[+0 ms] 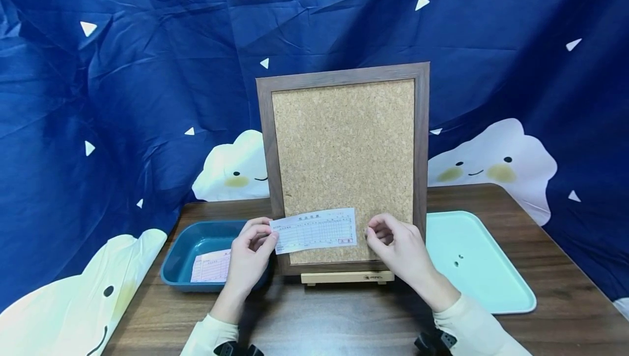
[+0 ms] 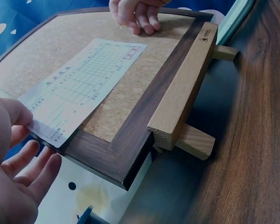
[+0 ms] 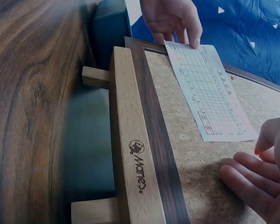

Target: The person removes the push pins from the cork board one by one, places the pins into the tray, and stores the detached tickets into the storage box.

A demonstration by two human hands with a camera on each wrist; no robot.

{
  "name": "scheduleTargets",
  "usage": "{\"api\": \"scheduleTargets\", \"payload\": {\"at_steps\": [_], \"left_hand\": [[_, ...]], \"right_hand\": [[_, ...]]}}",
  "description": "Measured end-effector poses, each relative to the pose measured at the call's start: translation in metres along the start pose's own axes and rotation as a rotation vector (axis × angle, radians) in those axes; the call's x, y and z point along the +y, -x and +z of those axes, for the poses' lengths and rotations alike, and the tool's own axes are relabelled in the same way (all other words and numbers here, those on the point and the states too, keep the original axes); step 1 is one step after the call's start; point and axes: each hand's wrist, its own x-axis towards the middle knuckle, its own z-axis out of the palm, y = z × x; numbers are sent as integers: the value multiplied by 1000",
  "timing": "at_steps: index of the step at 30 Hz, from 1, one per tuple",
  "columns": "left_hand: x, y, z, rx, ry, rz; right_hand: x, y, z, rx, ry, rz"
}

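My left hand (image 1: 249, 255) pinches the left end of a printed paper receipt form (image 1: 316, 230) between thumb and fingers. The slip lies over the lower part of a framed cork board (image 1: 344, 143), a little tilted, with a red stamp box at its right end. Just right of the slip, my right hand (image 1: 405, 249) is close to the cork, its thumb and index finger together. In the right wrist view a small red thing (image 3: 257, 151) shows between those fingertips, mostly hidden by them. The other fingers of this hand (image 3: 261, 172) are loosely bent beside the cork.
A small wooden easel (image 1: 347, 278) bears the board on the dark wooden table (image 1: 339, 323). At left stands a blue bin (image 1: 172, 271) with a pink printed slip (image 1: 211, 266) in it. A mint tray (image 1: 496, 290) at right holds several tiny dark pieces (image 1: 458, 261).
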Motion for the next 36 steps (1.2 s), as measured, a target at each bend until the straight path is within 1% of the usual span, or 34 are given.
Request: {"api": "scheduleTargets", "payload": {"at_steps": [7, 12, 15, 21, 27, 31, 36], "left_hand": [[1, 0, -4, 8, -15, 2], [1, -1, -6, 20, -19, -22], [2, -1, -8, 24, -22, -36], [4, 1, -10, 20, -59, -56], [4, 2, -14, 29, -107, -69], [3, 3, -18, 34, -133, -78], [3, 3, -21, 17, -156, -98]], "right_hand": [[5, 0, -2, 14, -14, -24], [7, 1, -4, 25, -14, -39], [7, 0, -5, 26, -9, -34], [7, 0, -8, 20, -27, -23], [7, 0, -10, 15, -46, -9], [7, -1, -11, 18, -48, -17], [8, -1, -12, 24, -56, -26]]}}
